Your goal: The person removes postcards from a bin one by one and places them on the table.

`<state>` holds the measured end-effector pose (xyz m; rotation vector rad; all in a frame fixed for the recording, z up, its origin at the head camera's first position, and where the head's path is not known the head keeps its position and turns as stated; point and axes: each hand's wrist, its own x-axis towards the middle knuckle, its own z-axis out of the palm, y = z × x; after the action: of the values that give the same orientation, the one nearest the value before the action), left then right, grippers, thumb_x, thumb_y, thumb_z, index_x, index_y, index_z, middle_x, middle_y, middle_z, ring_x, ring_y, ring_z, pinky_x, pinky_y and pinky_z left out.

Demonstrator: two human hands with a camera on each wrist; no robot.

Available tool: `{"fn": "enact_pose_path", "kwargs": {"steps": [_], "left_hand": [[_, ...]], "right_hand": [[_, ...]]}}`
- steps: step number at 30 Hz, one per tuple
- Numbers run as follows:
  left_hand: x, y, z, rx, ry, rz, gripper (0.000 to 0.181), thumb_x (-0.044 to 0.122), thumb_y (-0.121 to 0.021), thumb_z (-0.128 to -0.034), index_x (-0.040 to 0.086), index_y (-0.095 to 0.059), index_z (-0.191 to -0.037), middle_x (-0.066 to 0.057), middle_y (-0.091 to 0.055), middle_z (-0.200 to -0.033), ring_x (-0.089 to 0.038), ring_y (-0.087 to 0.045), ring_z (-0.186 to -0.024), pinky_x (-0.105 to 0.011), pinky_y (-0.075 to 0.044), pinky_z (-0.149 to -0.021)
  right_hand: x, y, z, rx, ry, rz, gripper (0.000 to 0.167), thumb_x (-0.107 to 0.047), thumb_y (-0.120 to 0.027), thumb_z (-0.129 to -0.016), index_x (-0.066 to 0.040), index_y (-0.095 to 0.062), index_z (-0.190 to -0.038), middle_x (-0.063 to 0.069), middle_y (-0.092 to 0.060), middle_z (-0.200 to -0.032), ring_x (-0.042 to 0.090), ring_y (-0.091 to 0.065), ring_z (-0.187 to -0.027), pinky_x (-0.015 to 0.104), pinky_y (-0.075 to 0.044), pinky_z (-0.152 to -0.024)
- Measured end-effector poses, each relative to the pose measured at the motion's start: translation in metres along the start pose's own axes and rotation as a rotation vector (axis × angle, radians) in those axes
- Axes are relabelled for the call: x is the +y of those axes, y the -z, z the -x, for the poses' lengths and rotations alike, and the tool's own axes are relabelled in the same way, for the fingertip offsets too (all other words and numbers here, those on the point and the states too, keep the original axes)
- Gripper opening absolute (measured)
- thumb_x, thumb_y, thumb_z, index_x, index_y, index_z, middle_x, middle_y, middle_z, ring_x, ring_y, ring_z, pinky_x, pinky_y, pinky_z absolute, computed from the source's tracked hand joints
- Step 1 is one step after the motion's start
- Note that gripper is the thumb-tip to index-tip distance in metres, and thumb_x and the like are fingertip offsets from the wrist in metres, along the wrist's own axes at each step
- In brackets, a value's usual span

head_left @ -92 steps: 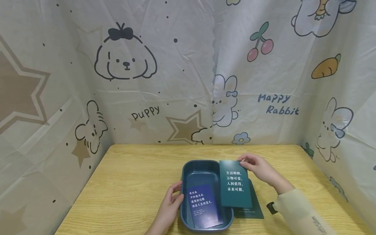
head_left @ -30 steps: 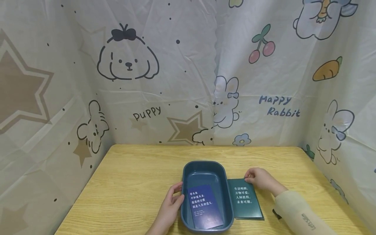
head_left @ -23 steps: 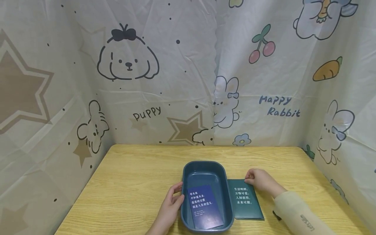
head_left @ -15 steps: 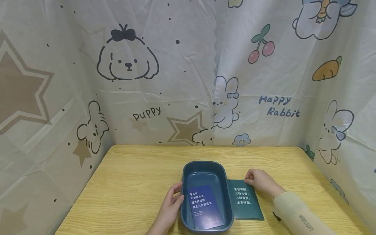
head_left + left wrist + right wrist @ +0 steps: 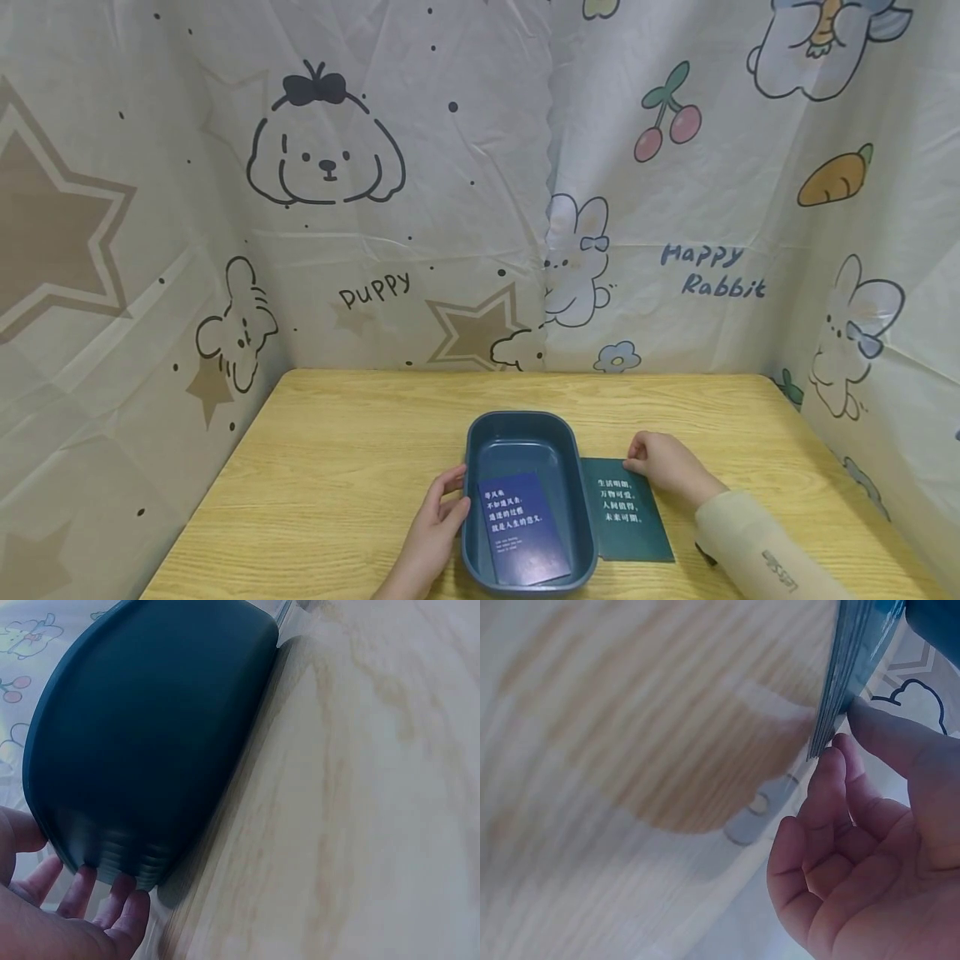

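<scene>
A dark teal rectangular bin point(image 5: 517, 450) stands on the table, with a purple-blue booklet point(image 5: 525, 533) with white writing lying in its near part. Against the bin's left outer wall rests my left hand point(image 5: 435, 512); in the left wrist view its fingertips point(image 5: 124, 889) touch the ribbed side and the thumb meets the rim. Right of the bin lies a green booklet point(image 5: 626, 521) with white characters, on a stack. My right hand point(image 5: 663, 462) pinches its far right corner. Several thin layers of the green stack point(image 5: 844, 667) show edge-on in the right wrist view, by the thumb and fingers.
The yellow wood-grain table point(image 5: 352, 467) extends to both sides and behind the bin. A pale curtain point(image 5: 450, 167) with cartoon prints hangs along the back and both sides. A cream sleeve point(image 5: 757, 533) covers the right forearm.
My right hand has brought a green booklet from over the bin's right rim down onto the green one beside it, lining the two up. The left hand and bin have stayed put.
</scene>
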<state>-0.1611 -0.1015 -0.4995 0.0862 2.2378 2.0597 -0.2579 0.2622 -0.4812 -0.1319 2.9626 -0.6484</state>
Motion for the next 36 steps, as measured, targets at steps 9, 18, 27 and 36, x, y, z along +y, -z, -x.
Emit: {"fn": "enact_pose_path", "kwargs": {"steps": [9,18,27,36], "left_hand": [[0.001,-0.001,0.000,0.014,-0.006,0.002,0.048,0.013,-0.052,-0.1072,0.007,-0.041,-0.153,-0.024,-0.049,-0.145,-0.040,-0.059,-0.127,-0.047,-0.054,-0.103],[0.003,-0.001,0.001,0.015,0.010,-0.014,0.047,0.015,-0.052,-0.1075,0.009,-0.042,-0.153,-0.022,-0.049,-0.145,-0.038,-0.059,-0.127,-0.048,-0.053,-0.104],[0.001,-0.001,0.000,0.016,-0.002,-0.011,0.048,0.013,-0.051,-0.1076,0.008,-0.041,-0.154,-0.024,-0.048,-0.146,-0.040,-0.059,-0.127,-0.050,-0.053,-0.104],[0.002,-0.001,0.001,0.014,0.010,-0.014,0.047,0.014,-0.051,-0.1078,0.008,-0.041,-0.154,-0.024,-0.048,-0.146,-0.040,-0.059,-0.128,-0.050,-0.054,-0.103]], "right_hand": [[0.000,0.000,0.000,-0.009,-0.017,-0.005,0.014,-0.016,-0.074,-0.095,-0.008,-0.064,-0.090,0.002,-0.059,-0.080,0.019,-0.054,-0.076,0.034,-0.048,-0.071],[-0.006,0.002,0.004,0.006,0.040,0.007,0.012,-0.017,-0.072,-0.096,-0.008,-0.066,-0.090,0.001,-0.057,-0.077,0.017,-0.052,-0.072,0.033,-0.046,-0.067],[-0.040,0.015,0.013,0.094,0.176,-0.048,0.007,-0.017,-0.070,-0.097,-0.013,-0.069,-0.091,-0.002,-0.055,-0.076,0.014,-0.048,-0.066,0.029,-0.042,-0.059],[-0.077,0.023,0.025,0.113,0.264,-0.109,0.006,-0.015,-0.071,-0.097,-0.015,-0.070,-0.092,-0.006,-0.058,-0.078,0.011,-0.047,-0.066,0.025,-0.042,-0.060]]}}
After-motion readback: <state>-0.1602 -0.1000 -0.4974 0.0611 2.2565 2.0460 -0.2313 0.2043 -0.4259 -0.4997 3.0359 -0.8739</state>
